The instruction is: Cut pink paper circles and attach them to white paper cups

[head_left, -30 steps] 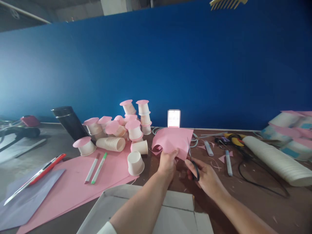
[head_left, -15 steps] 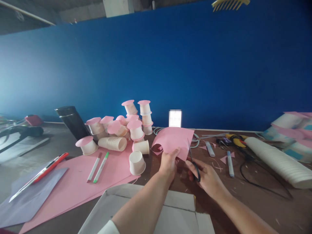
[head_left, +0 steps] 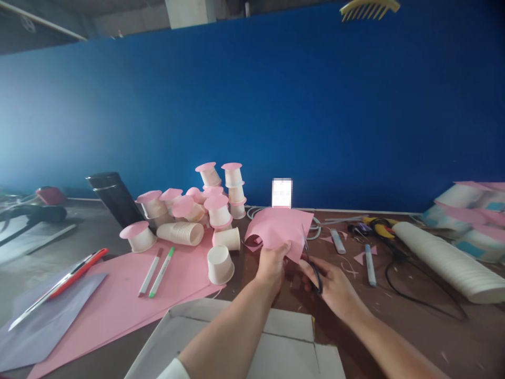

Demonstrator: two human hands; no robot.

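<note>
My left hand (head_left: 273, 265) pinches the near edge of a pink paper sheet (head_left: 282, 226), which is held up above the brown table. The sheet has a curved cut-out on its left side. In my right hand (head_left: 329, 287) is a pair of black-handled scissors (head_left: 314, 268), fingers wrapped round the handles. The blades point up and away, at the right edge of the sheet. Whether they are cutting into the paper is hard to tell. Left of my hands stands an upside-down paper cup (head_left: 220, 265). Beyond it, several cups topped with pink discs (head_left: 218, 210) are stacked.
Pink sheets (head_left: 130, 295), two markers (head_left: 161, 272) and a red-handled knife (head_left: 59, 287) lie left, near a black flask (head_left: 116, 200). White cardboard (head_left: 290, 329) lies in front. On the right are glue sticks (head_left: 370, 266), a cable (head_left: 422, 300), nested cups (head_left: 450, 263) and paper scraps.
The whole view has shifted slightly left. My hands, the paper and the scissors stand almost as before, with the sheet's right lower corner a touch lower.
</note>
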